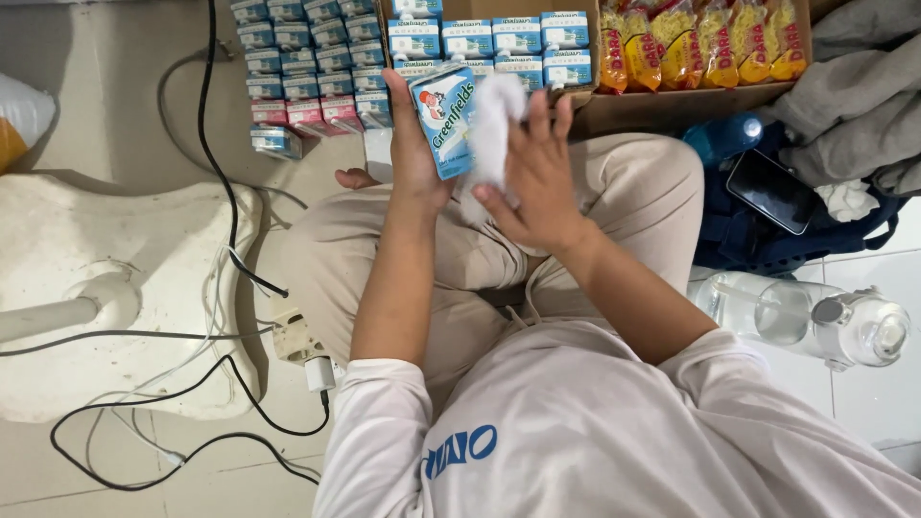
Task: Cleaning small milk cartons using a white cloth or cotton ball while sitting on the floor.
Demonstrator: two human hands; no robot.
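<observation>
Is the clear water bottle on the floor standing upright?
No, the clear water bottle lies on its side on the floor tiles, beside the person's right arm.

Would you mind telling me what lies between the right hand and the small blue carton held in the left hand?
In the head view, a white cloth lies between them: the right hand presses it against the blue carton, which the left hand grips.

Even, bright indoor light from above, soft shadow beside the white fan base (pixel 125 288) on the floor (pixel 115 115), mild glare on pale tiles, slight wide-angle stretch at edges, focus mostly sharp, white cloth (pixel 494 125) slightly blurred
</observation>
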